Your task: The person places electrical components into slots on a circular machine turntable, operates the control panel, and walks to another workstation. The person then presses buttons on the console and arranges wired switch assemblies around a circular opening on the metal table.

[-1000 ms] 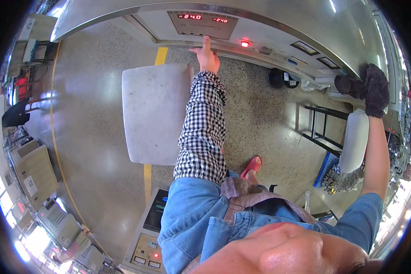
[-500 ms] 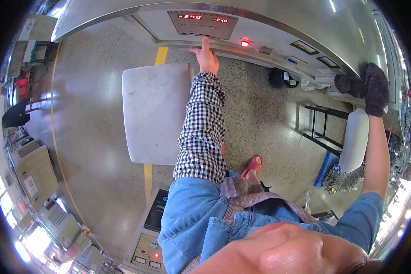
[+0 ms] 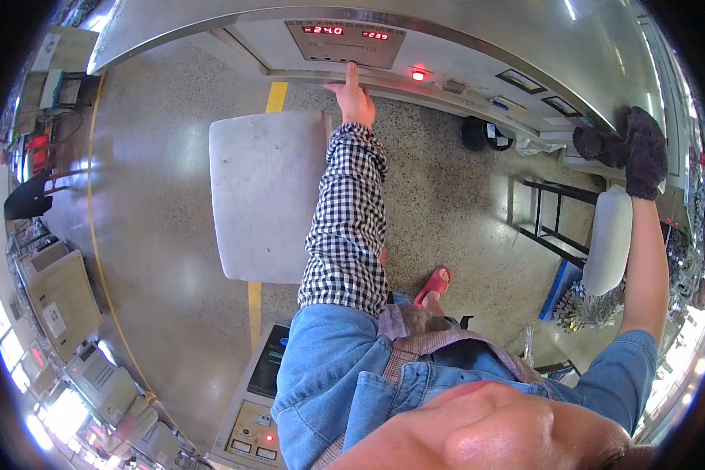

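Observation:
My left hand (image 3: pixel 354 103), bare below a black-and-white checked sleeve, reaches up to the control panel (image 3: pixel 345 51) on the front of a steel machine (image 3: pixel 478 35). Its index finger is stretched out with the tip at the row of small buttons along the panel's lower edge; the thumb stands apart, and nothing is held. Over at the machine's right end is my right hand (image 3: pixel 645 157) in a thick dark glove. A dark padded lump (image 3: pixel 599 146) adjoins it, and I cannot tell whether it is part of the glove. The glove hides my right fingers.
A pale square stool seat (image 3: pixel 270 196) stands left of my arm. On the right are a black-framed stool (image 3: pixel 552 223) with a white cushion (image 3: pixel 608 239) and a heap of metal parts (image 3: pixel 587 305). A red lamp (image 3: pixel 418 75) glows beside the panel. An instrument cabinet (image 3: pixel 251 415) stands lower left.
The right-hand red readout on the panel has changed slightly. Both hands stay where they were, the left index finger still at the buttons.

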The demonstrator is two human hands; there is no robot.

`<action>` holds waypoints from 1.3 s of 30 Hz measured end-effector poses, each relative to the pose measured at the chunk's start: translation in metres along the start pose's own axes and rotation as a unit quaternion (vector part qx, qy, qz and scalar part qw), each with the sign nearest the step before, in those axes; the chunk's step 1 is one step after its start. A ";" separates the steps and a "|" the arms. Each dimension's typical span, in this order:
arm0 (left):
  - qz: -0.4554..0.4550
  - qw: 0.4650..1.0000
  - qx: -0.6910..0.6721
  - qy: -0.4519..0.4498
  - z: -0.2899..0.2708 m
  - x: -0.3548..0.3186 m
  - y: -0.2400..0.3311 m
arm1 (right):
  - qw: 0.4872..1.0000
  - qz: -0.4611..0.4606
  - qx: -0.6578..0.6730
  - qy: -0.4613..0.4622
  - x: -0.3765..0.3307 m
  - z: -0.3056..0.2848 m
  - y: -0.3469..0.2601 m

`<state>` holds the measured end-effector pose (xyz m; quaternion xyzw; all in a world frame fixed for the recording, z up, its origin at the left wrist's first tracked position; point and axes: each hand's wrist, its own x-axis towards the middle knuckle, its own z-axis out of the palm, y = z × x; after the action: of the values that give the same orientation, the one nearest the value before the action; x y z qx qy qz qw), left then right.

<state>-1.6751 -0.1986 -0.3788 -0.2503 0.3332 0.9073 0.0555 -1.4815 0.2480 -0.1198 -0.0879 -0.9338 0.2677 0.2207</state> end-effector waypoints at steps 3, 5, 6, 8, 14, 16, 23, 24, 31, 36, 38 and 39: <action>-0.008 1.000 -0.002 0.009 -0.001 0.003 -0.003 | 0.998 -0.035 -0.060 -0.005 0.002 -0.002 0.000; -0.001 1.000 -0.002 -0.004 -0.002 0.004 -0.003 | 0.997 -0.046 -0.060 -0.007 0.002 -0.001 -0.002; 0.000 1.000 -0.002 -0.004 -0.002 0.004 -0.003 | 0.997 -0.046 -0.060 -0.007 0.002 0.000 -0.003; -0.005 1.000 0.001 0.007 0.000 0.003 -0.002 | 1.000 -0.021 -0.015 -0.009 0.002 0.000 -0.004; -0.021 0.999 0.044 -0.018 0.004 -0.006 0.003 | 0.998 -0.036 -0.045 -0.002 0.002 0.000 -0.003; -0.017 0.998 0.053 -0.005 0.006 -0.006 0.002 | 0.998 -0.005 0.058 0.004 -0.002 0.004 0.003; -0.030 0.997 0.074 -0.014 -0.009 -0.008 0.006 | 0.990 -0.001 -0.138 -0.027 0.002 0.000 -0.010; -0.029 0.997 0.074 -0.016 -0.013 -0.011 0.006 | 0.990 -0.001 -0.137 -0.025 0.002 0.001 -0.012; -0.204 0.973 0.094 -0.053 -0.053 -0.123 -0.069 | 0.977 -0.038 -0.208 -0.014 0.003 0.006 -0.055; -0.399 0.890 0.063 -0.212 -0.024 -0.251 -0.069 | 0.987 0.025 -0.151 0.050 -0.040 -0.003 -0.106; -0.424 0.866 0.099 -0.245 -0.007 -0.290 -0.067 | 0.979 0.129 -0.128 0.089 -0.091 0.003 -0.114; -0.426 0.863 0.125 -0.242 0.006 -0.306 -0.062 | 0.975 0.194 0.009 0.105 -0.118 0.006 -0.118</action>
<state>-1.3948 -0.1268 -0.2607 -0.1314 0.2803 0.7781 0.5466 -1.3853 0.1122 -0.1040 -0.2933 -0.8679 0.3033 0.2620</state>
